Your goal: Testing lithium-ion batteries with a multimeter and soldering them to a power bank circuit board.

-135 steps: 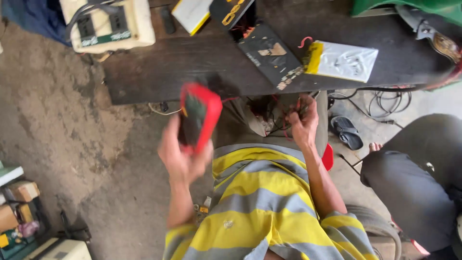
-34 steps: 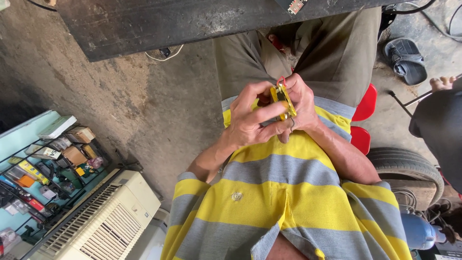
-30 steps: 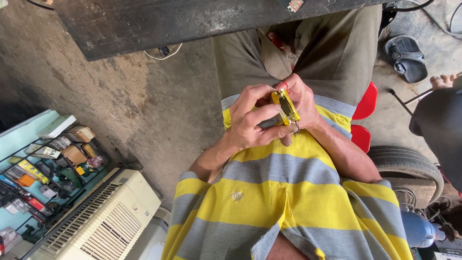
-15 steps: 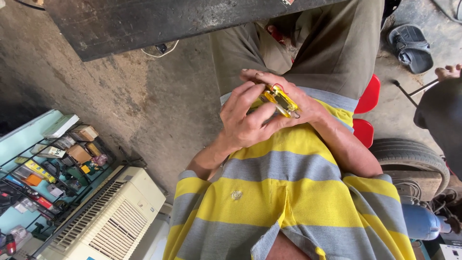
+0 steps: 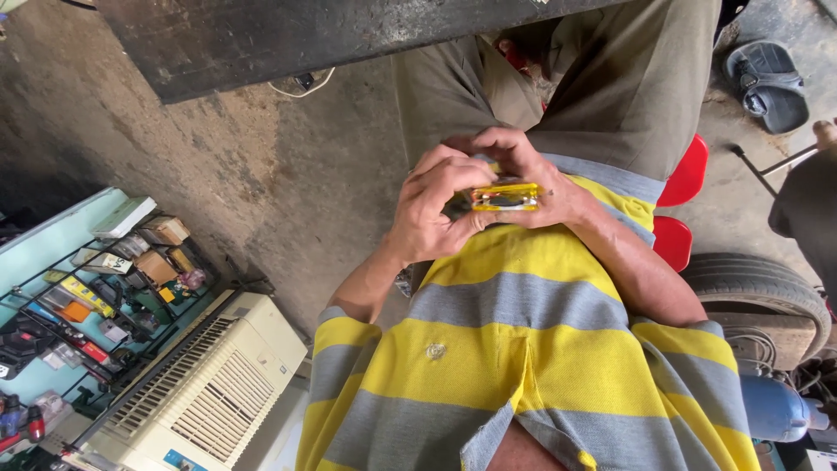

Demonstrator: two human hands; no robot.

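Under the near edge of the dark workbench (image 5: 261, 44), the person sits with knees beneath it, and the view has dropped from the benchtop to the lap since a few seconds back. Across the concrete floor (image 5: 288, 192) stand a cream air-conditioner unit (image 5: 200, 392) and a wire rack of small boxes (image 5: 96, 296); a tyre (image 5: 758, 288) and a sandal (image 5: 767, 83) lie on the other side. The red-cased meter held up earlier is gone. Now the left hand (image 5: 432, 209) and right hand (image 5: 532, 174) close together on a small yellow clear-cased part (image 5: 506, 197), turned level over the striped shirt since half a second ago.
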